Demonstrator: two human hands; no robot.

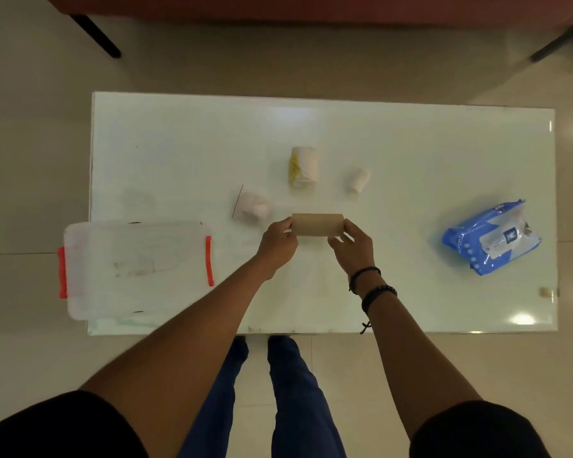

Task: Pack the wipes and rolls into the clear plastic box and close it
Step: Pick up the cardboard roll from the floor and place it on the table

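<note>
Left hand (278,239) and right hand (349,242): each pinching one end of a brown cardboard roll (317,224), held level just above the desk (179,143).
White rolls, three, loose on the desk: one (252,206) just left of the hands, a larger (303,166) and a smaller (358,180) beyond.
Blue wipes pack (492,238): far right, unpacked.
Clear box (136,267): left edge, lid seemingly on, red latches.
Progress, by my reckoning: barely begun.

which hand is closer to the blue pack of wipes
Right. The right hand holds the brown roll's near end, left of the wipes pack; the left hand holds the far end.
</note>
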